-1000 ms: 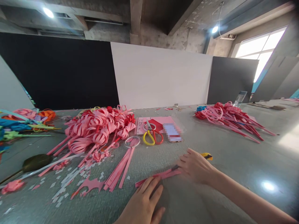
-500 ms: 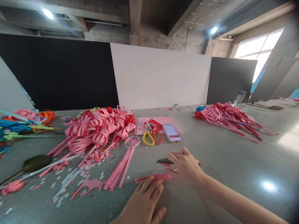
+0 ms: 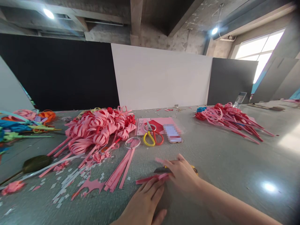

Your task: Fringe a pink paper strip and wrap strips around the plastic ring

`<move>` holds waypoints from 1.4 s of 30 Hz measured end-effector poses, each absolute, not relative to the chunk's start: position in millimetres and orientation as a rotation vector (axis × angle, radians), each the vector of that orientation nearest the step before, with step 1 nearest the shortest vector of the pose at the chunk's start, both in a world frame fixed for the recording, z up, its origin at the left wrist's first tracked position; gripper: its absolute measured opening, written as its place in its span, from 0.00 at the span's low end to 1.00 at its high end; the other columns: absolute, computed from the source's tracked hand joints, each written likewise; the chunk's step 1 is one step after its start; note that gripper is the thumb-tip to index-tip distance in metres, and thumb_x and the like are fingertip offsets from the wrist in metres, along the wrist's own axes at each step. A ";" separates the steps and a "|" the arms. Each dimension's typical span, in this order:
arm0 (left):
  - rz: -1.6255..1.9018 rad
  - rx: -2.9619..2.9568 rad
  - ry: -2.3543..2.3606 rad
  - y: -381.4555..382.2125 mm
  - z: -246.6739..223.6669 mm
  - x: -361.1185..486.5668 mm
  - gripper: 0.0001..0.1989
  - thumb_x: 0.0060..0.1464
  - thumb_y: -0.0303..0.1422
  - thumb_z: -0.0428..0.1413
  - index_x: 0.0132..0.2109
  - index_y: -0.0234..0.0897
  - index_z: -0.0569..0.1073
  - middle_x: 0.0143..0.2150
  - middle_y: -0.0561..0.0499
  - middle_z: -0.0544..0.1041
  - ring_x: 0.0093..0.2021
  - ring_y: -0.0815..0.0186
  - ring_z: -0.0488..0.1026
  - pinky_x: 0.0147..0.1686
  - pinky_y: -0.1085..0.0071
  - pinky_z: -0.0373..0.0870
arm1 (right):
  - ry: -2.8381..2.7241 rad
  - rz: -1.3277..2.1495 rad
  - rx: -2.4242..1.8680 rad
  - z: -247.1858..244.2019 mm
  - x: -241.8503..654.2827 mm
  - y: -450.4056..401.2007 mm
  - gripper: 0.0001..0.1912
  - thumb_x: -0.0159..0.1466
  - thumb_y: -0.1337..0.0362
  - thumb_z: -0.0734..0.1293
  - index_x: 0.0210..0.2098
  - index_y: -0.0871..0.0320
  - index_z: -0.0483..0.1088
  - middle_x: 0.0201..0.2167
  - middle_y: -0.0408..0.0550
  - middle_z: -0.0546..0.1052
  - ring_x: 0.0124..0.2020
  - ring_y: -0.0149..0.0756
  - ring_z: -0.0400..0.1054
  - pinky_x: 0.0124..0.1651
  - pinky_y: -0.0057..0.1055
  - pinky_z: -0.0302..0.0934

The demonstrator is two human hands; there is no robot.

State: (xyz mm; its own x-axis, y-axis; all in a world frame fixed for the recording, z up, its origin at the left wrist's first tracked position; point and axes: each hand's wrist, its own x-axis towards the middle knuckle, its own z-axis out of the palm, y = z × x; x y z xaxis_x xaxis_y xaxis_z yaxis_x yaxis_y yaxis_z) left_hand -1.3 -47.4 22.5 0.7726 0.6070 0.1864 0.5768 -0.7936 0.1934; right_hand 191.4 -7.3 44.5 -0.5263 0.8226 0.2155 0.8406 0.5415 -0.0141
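Grey table [image 3: 211, 137], big pink ribbon-flower pile [image 3: 93, 131] at left, right hand [image 3: 184, 172] part-curled round yellow-and-black cutter [image 3: 162, 169], left hand [image 3: 145, 200] flat, fingers slightly spread, pressing pink strip [image 3: 150, 179] on table, scissors [image 3: 152, 136] beyond hands.

**Bare left hand [image 3: 145, 200] and bare right hand [image 3: 185, 175], uncovered right forearm [image 3: 225, 200]**

Both hands are ungloved, with slender, tapering fingers [image 3: 153, 187] and smooth backs. The left shows a slim, rounded thumb [image 3: 161, 216]. The right joins a narrow wrist [image 3: 201, 184], and its forearm, bare along all the length in view, widens gradually toward the elbow end. Its outline is smooth and even. Blur softens the right fingertips, and the nails are too small to make out.
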 end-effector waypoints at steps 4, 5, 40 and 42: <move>0.316 2.861 0.953 -48.0 24.8 -1.0 0.23 0.56 0.38 0.46 0.57 0.34 0.57 0.59 0.45 0.58 0.58 0.58 0.54 0.52 0.61 0.59 | -2.574 -0.119 -1.411 42.4 190.3 -6.6 0.10 0.50 0.75 0.60 0.32 0.58 0.62 0.27 0.40 0.75 0.28 0.30 0.65 0.35 0.29 0.44; 0.324 2.863 0.954 -48.2 25.1 -1.0 0.23 0.56 0.38 0.46 0.57 0.34 0.56 0.59 0.45 0.58 0.58 0.58 0.54 0.52 0.61 0.59 | -2.573 -0.123 -1.412 41.9 189.7 -6.6 0.09 0.50 0.75 0.60 0.31 0.58 0.61 0.27 0.40 0.74 0.28 0.30 0.65 0.34 0.29 0.44; 0.235 2.781 0.990 -44.6 25.9 6.5 0.28 0.51 0.39 0.49 0.57 0.34 0.54 0.60 0.44 0.54 0.57 0.53 0.52 0.49 0.55 0.60 | -2.101 -0.711 -1.652 74.3 213.1 -1.2 0.08 0.61 0.62 0.57 0.37 0.59 0.62 0.34 0.50 0.69 0.24 0.33 0.63 0.31 0.32 0.50; 0.255 2.784 0.989 -44.2 24.5 8.6 0.29 0.50 0.41 0.49 0.57 0.34 0.54 0.60 0.43 0.54 0.57 0.52 0.53 0.48 0.55 0.60 | -2.081 -0.618 -1.468 79.4 203.9 -11.8 0.07 0.63 0.63 0.54 0.33 0.58 0.60 0.32 0.48 0.69 0.24 0.33 0.62 0.31 0.31 0.51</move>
